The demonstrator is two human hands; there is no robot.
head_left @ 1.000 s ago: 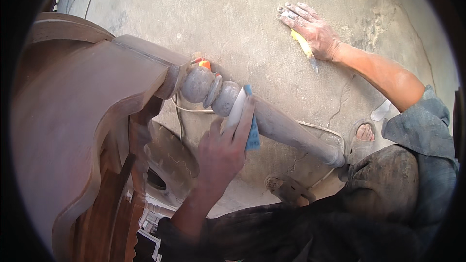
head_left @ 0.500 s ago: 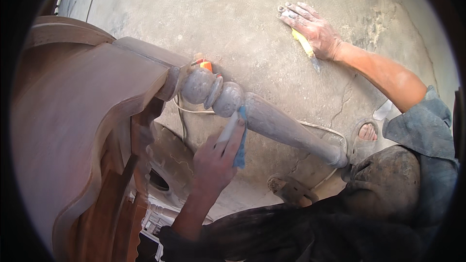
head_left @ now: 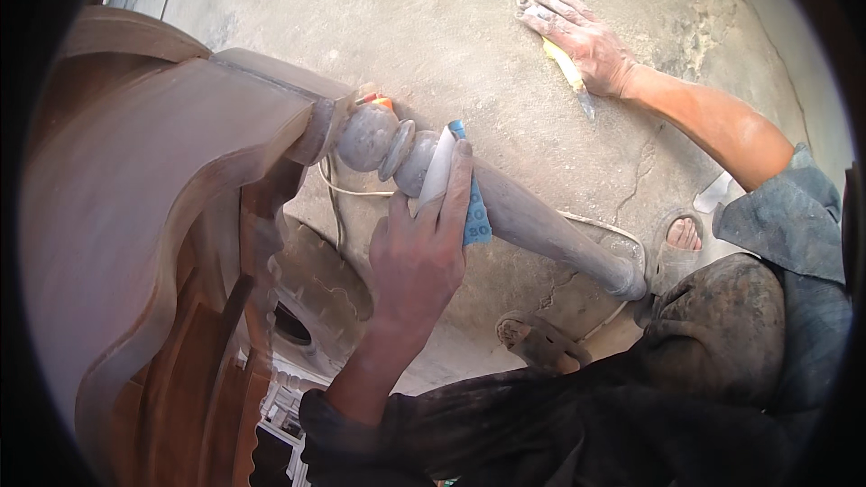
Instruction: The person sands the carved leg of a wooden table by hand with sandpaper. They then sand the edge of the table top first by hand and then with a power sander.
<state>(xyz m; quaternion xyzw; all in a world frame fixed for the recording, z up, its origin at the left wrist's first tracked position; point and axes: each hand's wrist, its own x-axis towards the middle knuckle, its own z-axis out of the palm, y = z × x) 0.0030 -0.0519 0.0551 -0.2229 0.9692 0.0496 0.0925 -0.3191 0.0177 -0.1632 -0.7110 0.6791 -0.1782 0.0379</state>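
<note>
Since half a second ago the left hand (head_left: 417, 257) has slid back up the leg, from the plain taper to the bulb just below the turned rings, with the sandpaper (head_left: 458, 188) now wrapped over the top of the leg instead of hanging at its near side. Right hand has not shifted.

Largest first: the wooden furniture piece (head_left: 153, 216) fills the left half of the frame, lying tipped so its leg juts out sideways. That puts the turned leg (head_left: 532, 221) clear of the concrete floor (head_left: 469, 27) and reachable all round. It runs from centre toward lower right, ending at a small foot near the person's knee (head_left: 722, 325).

Left hand sits at centre frame, fingers (head_left: 456, 185) extended and pressed flat over the folded sheet, thumb on the near side. So it is clamping the paper against the curve, not pinching it. The sheet is blue-backed and pale on the working face, bent to follow the round.

Right hand (head_left: 582, 41), upper right, is spread flat on the floor with the arm straight, probably propping the body. A yellow-handled tool (head_left: 568, 72) lies trapped under the palm, blade poking out toward the wrist. Whether the hand actually grips it cannot be told.

Small items: a pale cord (head_left: 347, 191) loops on the floor under the leg, an orange bit (head_left: 383, 102) shows behind the top ring, and a sandalled foot (head_left: 683, 234) is at right.
</note>
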